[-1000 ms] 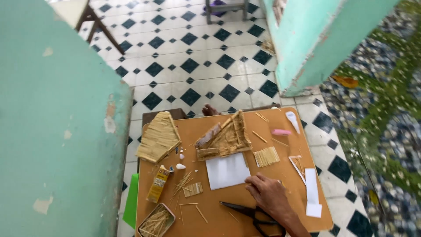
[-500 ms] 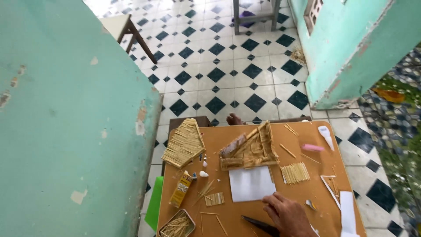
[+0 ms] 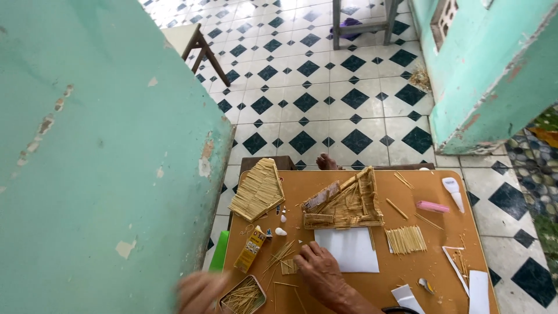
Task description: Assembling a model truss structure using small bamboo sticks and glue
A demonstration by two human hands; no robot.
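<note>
Right hand (image 3: 319, 272) shifted onto brown board (image 3: 442, 229) beside sticks (image 3: 286, 264)

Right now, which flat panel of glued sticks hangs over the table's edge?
The fan-shaped stick panel at the table's far left corner overhangs the edge; the small panel right of the white sheet lies fully on it.

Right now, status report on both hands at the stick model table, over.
Right hand flat on table beside white paper, holding nothing visible. Left hand blurred by stick tin, grip unclear. Stick house frame untouched. Loose sticks lie between the hands.
</note>
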